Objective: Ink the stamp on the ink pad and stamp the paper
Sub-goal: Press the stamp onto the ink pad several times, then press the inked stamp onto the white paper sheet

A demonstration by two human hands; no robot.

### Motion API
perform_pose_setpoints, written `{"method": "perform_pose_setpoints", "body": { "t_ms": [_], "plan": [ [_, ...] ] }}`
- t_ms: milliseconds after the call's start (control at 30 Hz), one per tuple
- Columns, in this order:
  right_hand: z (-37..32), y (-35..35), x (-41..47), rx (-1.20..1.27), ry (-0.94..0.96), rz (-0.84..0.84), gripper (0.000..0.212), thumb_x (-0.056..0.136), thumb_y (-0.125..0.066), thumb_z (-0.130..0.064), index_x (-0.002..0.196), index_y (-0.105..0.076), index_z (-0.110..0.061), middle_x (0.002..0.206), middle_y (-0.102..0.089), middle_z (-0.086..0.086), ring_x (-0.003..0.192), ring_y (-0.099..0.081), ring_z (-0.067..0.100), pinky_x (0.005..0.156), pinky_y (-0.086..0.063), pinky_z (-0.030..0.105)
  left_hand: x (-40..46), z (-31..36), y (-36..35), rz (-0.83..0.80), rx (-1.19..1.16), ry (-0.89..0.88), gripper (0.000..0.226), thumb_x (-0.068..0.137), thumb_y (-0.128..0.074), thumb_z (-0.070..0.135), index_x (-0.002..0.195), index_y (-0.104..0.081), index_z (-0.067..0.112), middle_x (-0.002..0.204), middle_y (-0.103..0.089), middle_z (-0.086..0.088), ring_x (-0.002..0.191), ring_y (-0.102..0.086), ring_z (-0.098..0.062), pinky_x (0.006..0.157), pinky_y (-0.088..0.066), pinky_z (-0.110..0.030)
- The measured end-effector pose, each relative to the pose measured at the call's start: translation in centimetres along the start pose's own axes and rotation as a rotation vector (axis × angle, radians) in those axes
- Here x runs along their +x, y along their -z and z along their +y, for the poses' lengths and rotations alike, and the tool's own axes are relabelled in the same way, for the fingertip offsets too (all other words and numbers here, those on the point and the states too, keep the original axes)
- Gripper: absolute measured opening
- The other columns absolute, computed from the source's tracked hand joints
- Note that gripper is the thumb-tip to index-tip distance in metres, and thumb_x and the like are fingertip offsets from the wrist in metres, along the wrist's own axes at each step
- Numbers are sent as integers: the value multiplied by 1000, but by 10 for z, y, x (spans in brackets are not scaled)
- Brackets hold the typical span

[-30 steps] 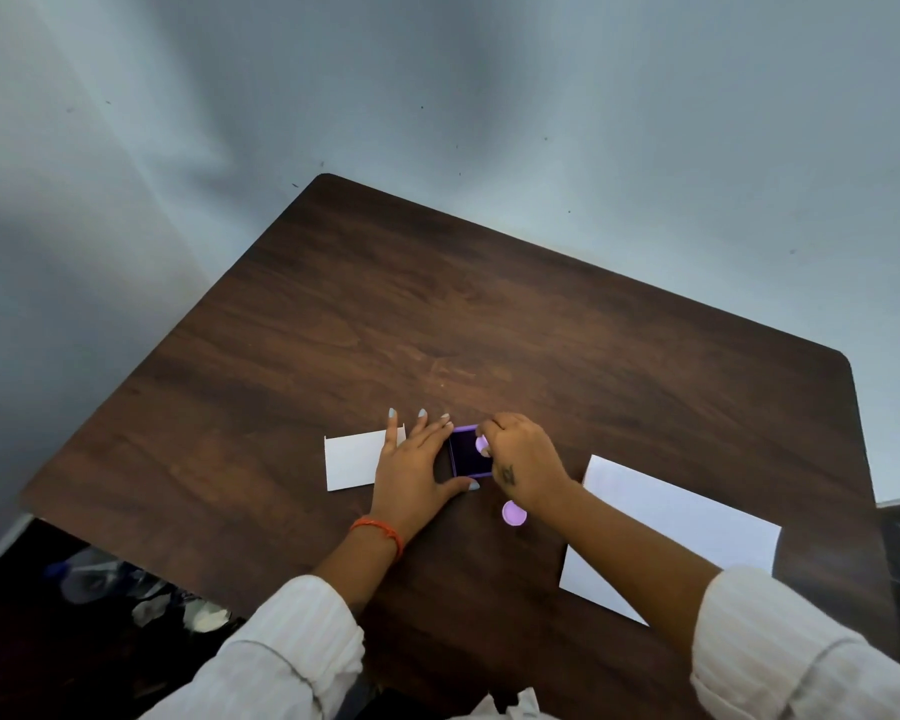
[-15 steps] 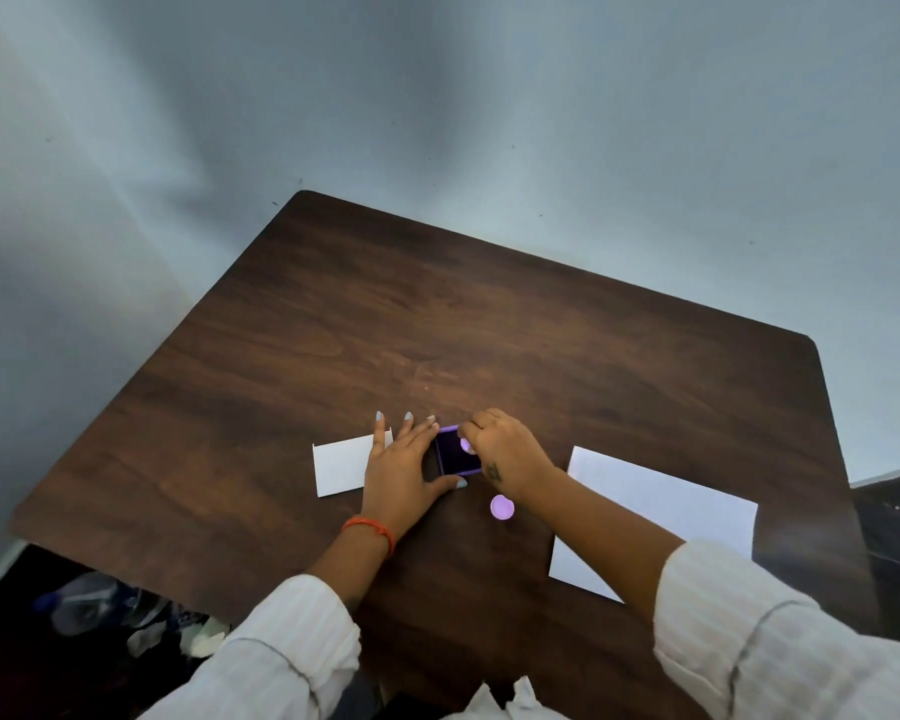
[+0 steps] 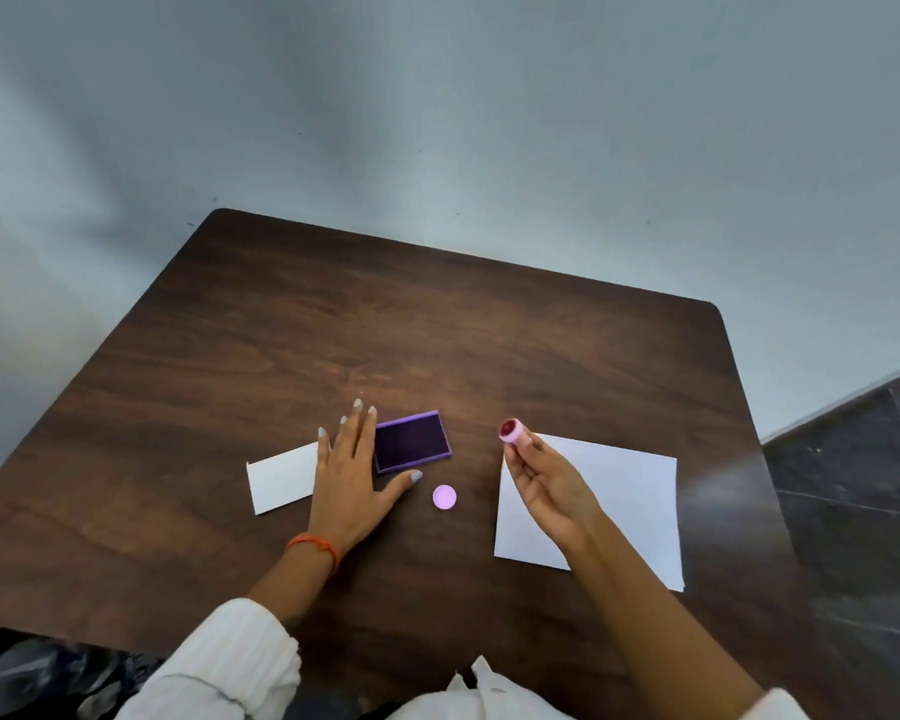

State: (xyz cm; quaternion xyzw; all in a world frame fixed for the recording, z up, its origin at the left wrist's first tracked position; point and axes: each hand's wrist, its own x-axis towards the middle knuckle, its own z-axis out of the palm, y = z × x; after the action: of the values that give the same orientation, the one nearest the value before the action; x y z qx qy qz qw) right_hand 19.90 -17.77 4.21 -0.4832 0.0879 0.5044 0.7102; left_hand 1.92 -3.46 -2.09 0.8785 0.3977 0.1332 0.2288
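Observation:
A small round pink stamp (image 3: 512, 431) is pinched in the fingertips of my right hand (image 3: 546, 488), its dark inked face turned up and away, held above the left edge of a white paper sheet (image 3: 624, 501). The purple ink pad (image 3: 411, 441) lies open on the brown table (image 3: 281, 345). My left hand (image 3: 352, 472) lies flat beside the pad's left side, fingers spread, thumb at its near corner. A round pink stamp cap (image 3: 444, 497) lies just in front of the pad.
A smaller white paper (image 3: 280, 478) lies under and left of my left hand. Grey walls close in behind and to the left of the table. A dark tiled floor shows at the right, and some clutter below the table's near left edge.
My right hand has lifted the stamp off the ink pad and carried it right, to above the large sheet's edge. The left hand stays by the pad.

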Motion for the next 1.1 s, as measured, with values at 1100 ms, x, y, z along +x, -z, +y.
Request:
{"method": "perform_pose_setpoints", "body": {
  "t_ms": [1100],
  "plan": [
    [-9,28,31,-946,491,366,19,78,-72,-23,94,-69,-14,90,-67,-1,80,-62,10,74,-50,18,25,100,-68,-284,322,-295,93,71,-44,76,142,-19,22,153,-25,1,143,8,-24,97,40,-39]
  ]
}}
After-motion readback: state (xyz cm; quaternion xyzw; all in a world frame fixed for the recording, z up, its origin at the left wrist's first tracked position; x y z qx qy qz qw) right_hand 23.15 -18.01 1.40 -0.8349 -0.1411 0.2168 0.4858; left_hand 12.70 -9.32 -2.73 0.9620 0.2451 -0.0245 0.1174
